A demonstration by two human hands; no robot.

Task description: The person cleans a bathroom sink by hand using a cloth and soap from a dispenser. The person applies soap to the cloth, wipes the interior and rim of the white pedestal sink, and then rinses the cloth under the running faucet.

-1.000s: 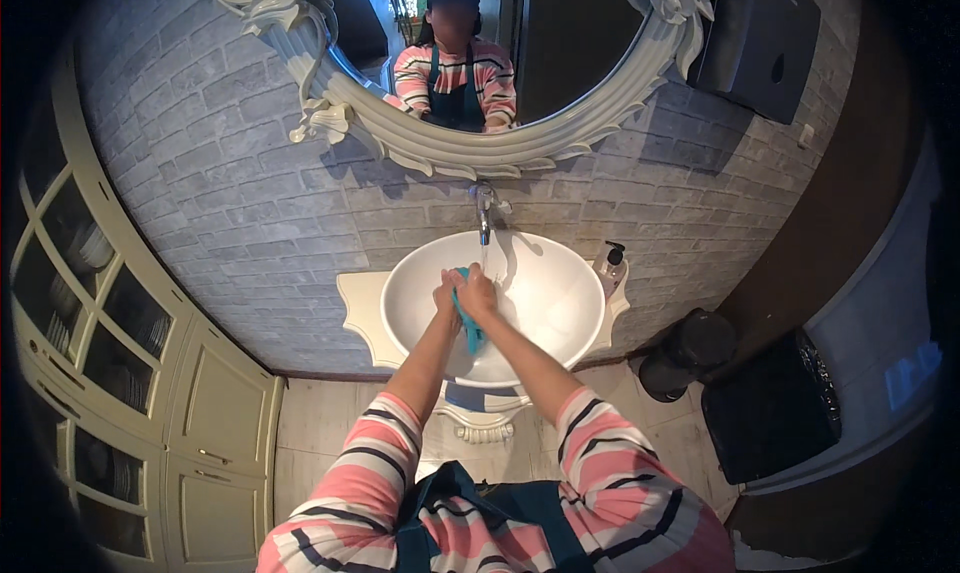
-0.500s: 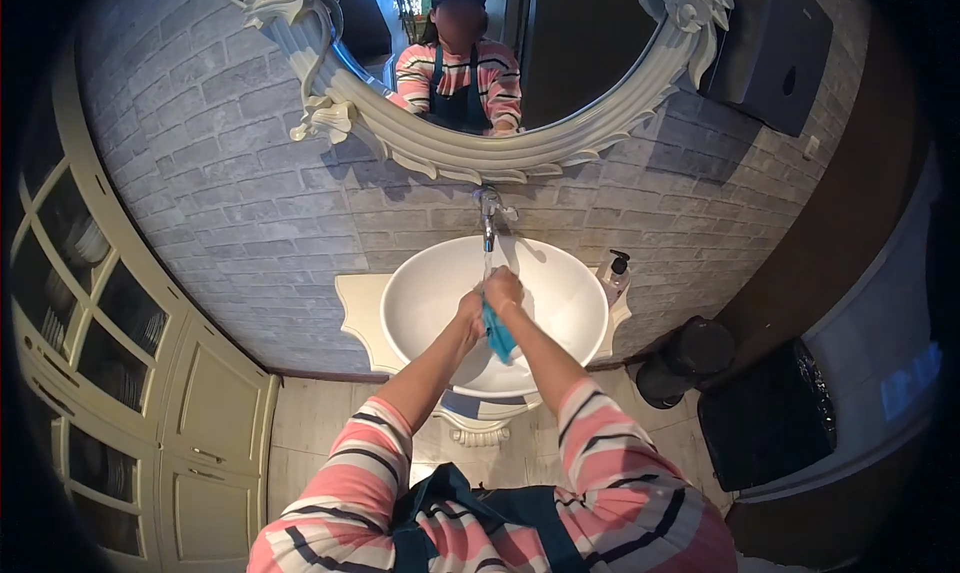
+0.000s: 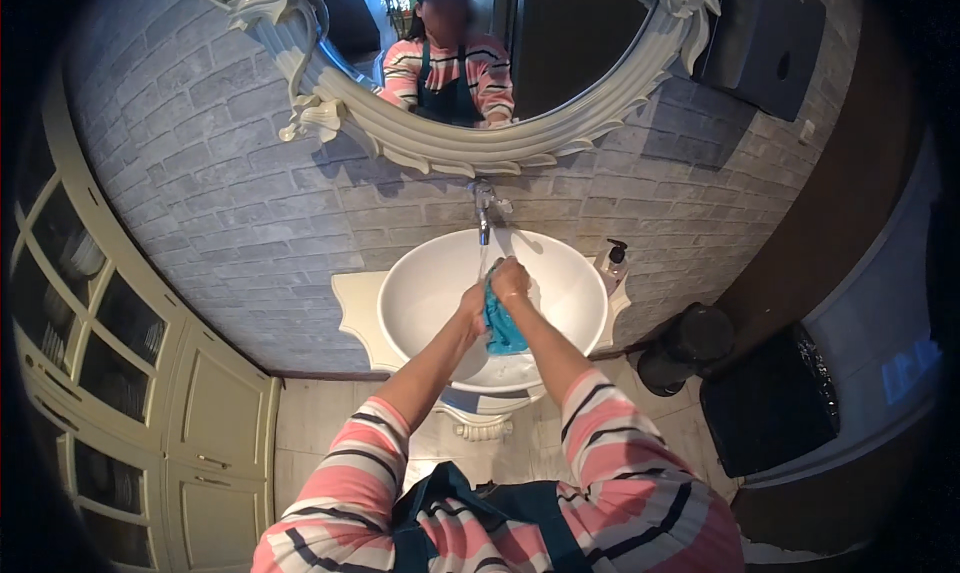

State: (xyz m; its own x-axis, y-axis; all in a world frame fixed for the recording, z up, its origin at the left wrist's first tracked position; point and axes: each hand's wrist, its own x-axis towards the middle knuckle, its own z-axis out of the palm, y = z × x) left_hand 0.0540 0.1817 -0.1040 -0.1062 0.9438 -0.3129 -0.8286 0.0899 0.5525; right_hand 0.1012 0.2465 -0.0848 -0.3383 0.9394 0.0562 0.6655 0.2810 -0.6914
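Note:
A wet-looking teal cloth (image 3: 505, 331) hangs between my hands inside the white oval basin (image 3: 410, 308). My left hand (image 3: 473, 311) is closed on the cloth's left side. My right hand (image 3: 510, 279) is closed round its upper part, a little farther from me. The chrome tap (image 3: 484, 218) stands behind the basin, and a thin stream of water falls from its spout beside my hands. Most of my fingers are hidden behind the cloth and my knuckles.
A soap pump bottle (image 3: 615, 263) stands right of the basin on the cream washstand (image 3: 358, 318). A large ornate mirror (image 3: 440, 153) hangs above. On the right are a black pedal bin (image 3: 690, 343), a black-lined bin (image 3: 770, 403) and a wall dispenser (image 3: 770, 58). Cream glass-fronted cabinets (image 3: 215, 413) line the left.
The teal cloth has spread out, and more of it shows between my hands. My right hand has shifted slightly to the right and upward in the picture.

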